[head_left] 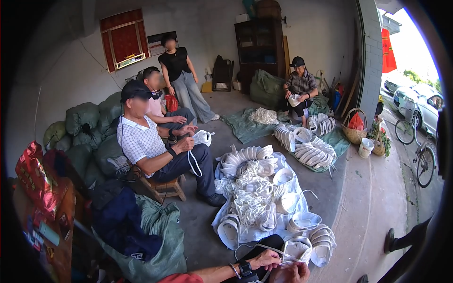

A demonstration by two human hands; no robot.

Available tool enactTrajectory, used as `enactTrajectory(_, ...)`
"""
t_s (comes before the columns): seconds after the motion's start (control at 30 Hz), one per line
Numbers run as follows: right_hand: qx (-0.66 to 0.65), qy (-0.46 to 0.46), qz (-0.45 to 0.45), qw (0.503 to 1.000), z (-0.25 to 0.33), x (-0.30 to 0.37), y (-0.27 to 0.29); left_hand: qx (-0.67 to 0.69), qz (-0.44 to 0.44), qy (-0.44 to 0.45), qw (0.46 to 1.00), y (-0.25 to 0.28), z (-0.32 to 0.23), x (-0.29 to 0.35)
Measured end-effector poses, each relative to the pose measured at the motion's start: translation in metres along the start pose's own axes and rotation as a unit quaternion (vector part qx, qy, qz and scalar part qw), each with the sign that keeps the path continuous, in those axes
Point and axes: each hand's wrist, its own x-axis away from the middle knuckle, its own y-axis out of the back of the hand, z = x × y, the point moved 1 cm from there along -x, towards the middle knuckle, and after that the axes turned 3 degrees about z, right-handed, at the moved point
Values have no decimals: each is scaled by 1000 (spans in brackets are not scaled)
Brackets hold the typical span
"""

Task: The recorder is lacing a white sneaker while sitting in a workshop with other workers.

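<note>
Your white shoe (299,247) sits just off the near right corner of the white sheet (224,206) on the floor, up against your dark-clad leg, with a row of nested shoes (322,244) close beside it. A pale lace (272,248) runs between the shoe and your fingers. Your left hand (265,259) has its grip pinched on that lace, as far as you can see; your right hand (290,273) is curled low by the shoe's near side — down there at the dim rim, you can't tell whether its grip is closed on the lace or only resting near it.

Expect the shoe to be light, and soft enough that its walls give when you squeeze. It looks unlikely to break, but the rim could fold or crease if you pinch hard. Hold it by the side wall just below the rim, thumb inside, rather than by the edge alone. The lace should be limp and easily snagged — take it near the shoe, well clear of its loose end, and keep it apart from the tangled laces (252,199) heaped on the sheet's middle.
</note>
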Motion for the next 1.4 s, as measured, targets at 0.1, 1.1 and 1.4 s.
enactTrajectory(0.1, -61, -32, 1, 998, 1, 0, -2, 74, 11, 1, 997, 1, 0, 2)
enactTrajectory(1.1, -86, -54, -18, 995, -6, 1, -2, 425, 96, 28, 900, -22, 44, -12)
enactTrajectory(1.4, -113, -60, -14, 992, 4, 3, -3, 422, 83, 24, 902, -27, 38, -7)
